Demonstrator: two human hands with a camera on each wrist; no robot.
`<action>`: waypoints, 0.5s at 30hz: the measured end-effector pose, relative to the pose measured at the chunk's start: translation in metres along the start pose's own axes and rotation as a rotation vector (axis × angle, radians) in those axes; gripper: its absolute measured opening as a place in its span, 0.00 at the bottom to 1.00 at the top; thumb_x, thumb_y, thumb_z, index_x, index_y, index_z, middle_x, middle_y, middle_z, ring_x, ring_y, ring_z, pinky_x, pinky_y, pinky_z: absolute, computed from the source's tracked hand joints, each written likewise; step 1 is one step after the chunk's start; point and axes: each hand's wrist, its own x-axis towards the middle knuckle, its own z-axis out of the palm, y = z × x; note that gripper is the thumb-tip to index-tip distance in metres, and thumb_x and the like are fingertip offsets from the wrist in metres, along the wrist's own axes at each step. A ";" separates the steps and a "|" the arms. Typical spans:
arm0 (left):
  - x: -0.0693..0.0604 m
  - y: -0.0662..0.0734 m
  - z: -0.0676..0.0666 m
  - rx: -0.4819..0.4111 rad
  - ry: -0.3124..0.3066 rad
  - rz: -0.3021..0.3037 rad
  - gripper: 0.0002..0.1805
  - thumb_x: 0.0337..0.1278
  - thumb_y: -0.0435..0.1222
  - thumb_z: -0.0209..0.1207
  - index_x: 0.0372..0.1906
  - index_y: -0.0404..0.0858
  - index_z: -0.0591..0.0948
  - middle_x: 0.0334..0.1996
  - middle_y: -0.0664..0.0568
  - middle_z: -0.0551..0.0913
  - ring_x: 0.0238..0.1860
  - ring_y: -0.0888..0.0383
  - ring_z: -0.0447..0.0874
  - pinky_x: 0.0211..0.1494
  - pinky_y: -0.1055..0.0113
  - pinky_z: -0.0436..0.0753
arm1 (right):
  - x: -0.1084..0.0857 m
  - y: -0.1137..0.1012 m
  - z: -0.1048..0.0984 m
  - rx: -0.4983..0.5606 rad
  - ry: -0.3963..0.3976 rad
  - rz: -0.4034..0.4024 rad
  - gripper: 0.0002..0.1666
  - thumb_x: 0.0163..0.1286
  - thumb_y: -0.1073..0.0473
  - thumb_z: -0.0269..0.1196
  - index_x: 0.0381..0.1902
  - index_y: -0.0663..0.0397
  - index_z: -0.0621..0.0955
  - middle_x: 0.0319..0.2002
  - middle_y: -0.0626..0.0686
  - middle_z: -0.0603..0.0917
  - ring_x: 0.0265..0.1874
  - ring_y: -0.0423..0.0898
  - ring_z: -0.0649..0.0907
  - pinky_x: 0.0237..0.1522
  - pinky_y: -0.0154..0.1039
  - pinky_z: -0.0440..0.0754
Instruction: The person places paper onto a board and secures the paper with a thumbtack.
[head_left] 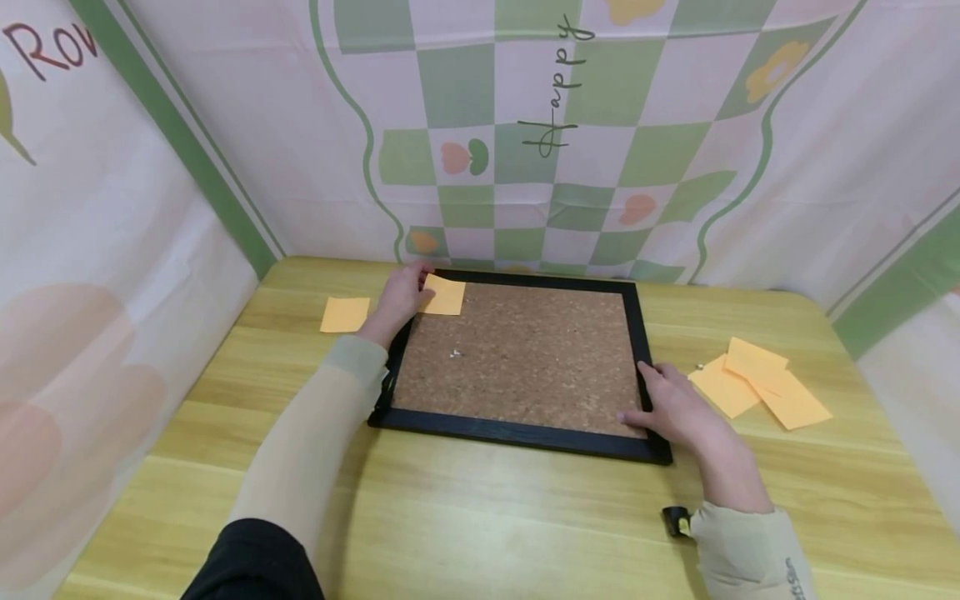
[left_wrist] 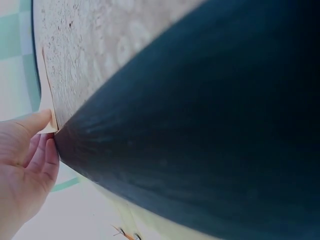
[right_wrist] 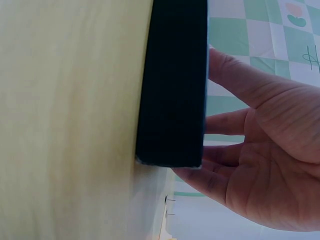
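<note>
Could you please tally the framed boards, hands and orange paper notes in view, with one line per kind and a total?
Framed cork board: 1
Hands: 2 (left hand, right hand)
Orange paper notes: 5 visible (left note, note at the left hand, three overlapping notes on the right)
Total: 8

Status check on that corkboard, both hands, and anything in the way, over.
Left hand at upper-left corner, thumb on orange note. Right hand gripping corkboard by right side. Small bits lying on its surface, clear of note.
</note>
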 end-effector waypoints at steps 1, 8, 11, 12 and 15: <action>0.000 0.000 0.000 0.006 -0.001 0.006 0.20 0.64 0.31 0.62 0.59 0.33 0.75 0.52 0.38 0.81 0.50 0.45 0.81 0.57 0.52 0.81 | 0.000 0.000 0.000 -0.001 -0.001 0.001 0.55 0.64 0.48 0.70 0.72 0.80 0.56 0.66 0.85 0.60 0.64 0.78 0.65 0.64 0.70 0.68; -0.001 0.000 0.000 0.073 -0.001 0.040 0.19 0.65 0.33 0.62 0.58 0.34 0.75 0.52 0.38 0.78 0.51 0.44 0.78 0.58 0.51 0.79 | -0.001 0.000 -0.001 -0.003 -0.013 0.009 0.56 0.64 0.48 0.70 0.72 0.80 0.56 0.66 0.85 0.60 0.64 0.78 0.65 0.64 0.70 0.68; -0.002 0.001 0.000 0.098 0.000 0.047 0.17 0.65 0.33 0.62 0.56 0.34 0.76 0.52 0.37 0.77 0.50 0.44 0.78 0.57 0.51 0.79 | -0.001 0.000 -0.001 -0.001 -0.015 0.007 0.56 0.65 0.48 0.70 0.72 0.80 0.56 0.66 0.85 0.60 0.64 0.78 0.65 0.64 0.70 0.68; -0.002 0.001 -0.001 0.103 -0.002 0.047 0.16 0.65 0.33 0.62 0.55 0.34 0.77 0.52 0.37 0.76 0.50 0.44 0.78 0.56 0.51 0.79 | -0.001 0.000 -0.001 0.000 -0.016 0.006 0.56 0.65 0.48 0.70 0.72 0.80 0.56 0.66 0.85 0.60 0.64 0.78 0.65 0.64 0.70 0.68; -0.003 0.003 -0.001 0.119 -0.008 0.046 0.15 0.66 0.33 0.61 0.54 0.34 0.78 0.52 0.38 0.76 0.48 0.45 0.78 0.53 0.53 0.79 | -0.001 0.000 -0.001 0.003 -0.017 0.004 0.56 0.65 0.48 0.70 0.72 0.80 0.56 0.66 0.84 0.60 0.64 0.78 0.64 0.64 0.70 0.68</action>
